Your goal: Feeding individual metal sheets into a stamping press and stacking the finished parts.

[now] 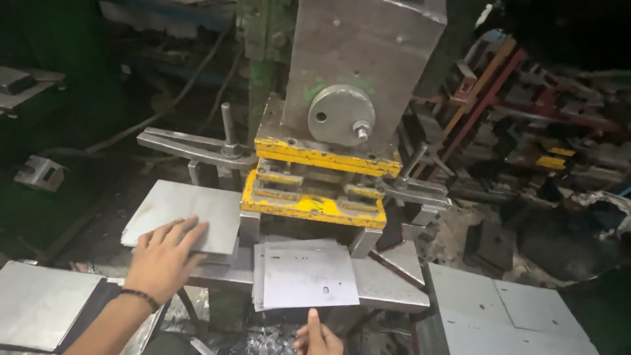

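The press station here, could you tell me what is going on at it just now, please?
A person stands at a yellow-edged press die. Their left hand lies flat on a stack of blank metal sheets left of the die. Their right hand touches the near edge of a punched sheet lying in front of the die. More sheets lie at right.

Right hand (318, 336): bottom edge is cutting it off; grip cannot be told.
Lower sheets (257, 279): top punched sheet (309, 273) is hiding them.
Racks (526, 112): darkness is blurring their contents.
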